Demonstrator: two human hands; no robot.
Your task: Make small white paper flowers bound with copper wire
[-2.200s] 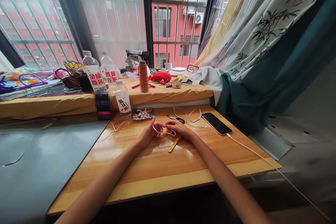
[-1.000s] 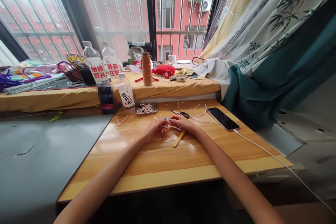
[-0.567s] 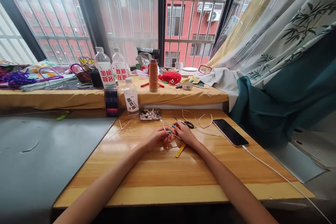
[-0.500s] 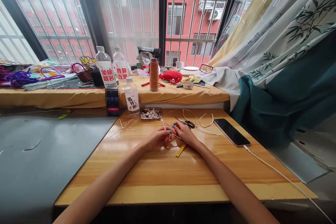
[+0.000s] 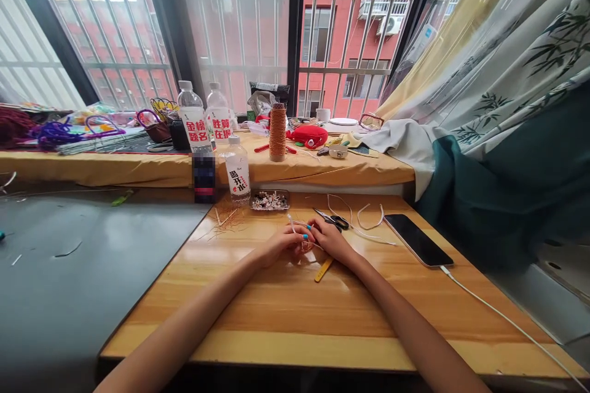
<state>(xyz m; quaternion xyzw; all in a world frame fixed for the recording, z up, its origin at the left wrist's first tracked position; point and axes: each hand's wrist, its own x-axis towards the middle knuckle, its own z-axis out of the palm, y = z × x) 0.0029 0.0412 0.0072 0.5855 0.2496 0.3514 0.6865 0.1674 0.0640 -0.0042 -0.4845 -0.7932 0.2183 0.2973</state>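
Note:
Near the middle of the wooden table, my left hand has its fingers closed on a thin white cord, whose end sticks up above the knuckles. Beside it, nearly touching, my right hand pinches the same cord. A small orange thread piece shows between the two hands, partly covered by fingers. Under the right wrist lies a yellow strip. Black-handled scissors rest just beyond the right hand. Further right are loose white cords.
A tray of small pieces and a water bottle stand behind the hands. Right of them lies a phone with a white cable. An orange thread spool stands on the sill. Thread scraps lie left.
The view has turned slightly left, so everything sits a little further right in the picture. Both hands keep their closed hold on the cord, with hardly any finger movement.

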